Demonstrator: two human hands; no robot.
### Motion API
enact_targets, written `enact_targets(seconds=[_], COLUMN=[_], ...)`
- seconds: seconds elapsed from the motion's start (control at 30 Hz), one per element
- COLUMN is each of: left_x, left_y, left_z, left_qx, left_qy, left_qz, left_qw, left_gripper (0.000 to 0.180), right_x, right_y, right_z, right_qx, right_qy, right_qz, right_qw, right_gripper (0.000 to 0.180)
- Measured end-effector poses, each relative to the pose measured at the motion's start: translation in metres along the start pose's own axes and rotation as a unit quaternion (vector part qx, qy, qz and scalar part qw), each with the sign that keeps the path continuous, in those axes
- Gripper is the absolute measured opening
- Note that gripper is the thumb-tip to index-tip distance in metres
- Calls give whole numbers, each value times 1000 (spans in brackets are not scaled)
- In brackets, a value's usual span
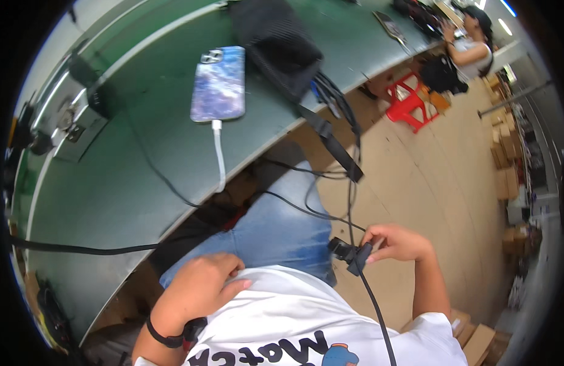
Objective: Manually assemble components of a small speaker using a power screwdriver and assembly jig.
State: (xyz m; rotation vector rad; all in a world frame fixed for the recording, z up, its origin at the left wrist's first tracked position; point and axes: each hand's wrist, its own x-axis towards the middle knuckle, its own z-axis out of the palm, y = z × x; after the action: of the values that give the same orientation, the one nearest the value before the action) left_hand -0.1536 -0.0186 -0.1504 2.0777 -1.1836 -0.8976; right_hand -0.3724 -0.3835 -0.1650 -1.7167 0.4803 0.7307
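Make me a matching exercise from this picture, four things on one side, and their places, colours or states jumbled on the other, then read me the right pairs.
Things:
1. Right hand
2. Smartphone
3. Left hand
4. Plastic stool

Matches:
A. Touching the white T-shirt
B. Red, on the tan floor
C. Holding a small black device
D. Blue and purple, lying on the green table

Right pairs: 1-C, 2-D, 3-A, 4-B.
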Motion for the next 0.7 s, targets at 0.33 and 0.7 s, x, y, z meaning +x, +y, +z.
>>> enact_targets(seconds=[0.33,0.7], left_x=[39,-17], left_y=[29,10], left_z=[-4,-17], left_qx=[-71,-188], left_qy=[-4,262], left_qz=[99,115], left_qw=[993,939], left_gripper=[105,103], right_x=[71,100], right_y=[-62,-126], right_z=[116,169], right_qx=[17,539], right_qy=[195,-33], right_qz=[-344,-217], right_qw=[918,813], right_gripper=[29,21])
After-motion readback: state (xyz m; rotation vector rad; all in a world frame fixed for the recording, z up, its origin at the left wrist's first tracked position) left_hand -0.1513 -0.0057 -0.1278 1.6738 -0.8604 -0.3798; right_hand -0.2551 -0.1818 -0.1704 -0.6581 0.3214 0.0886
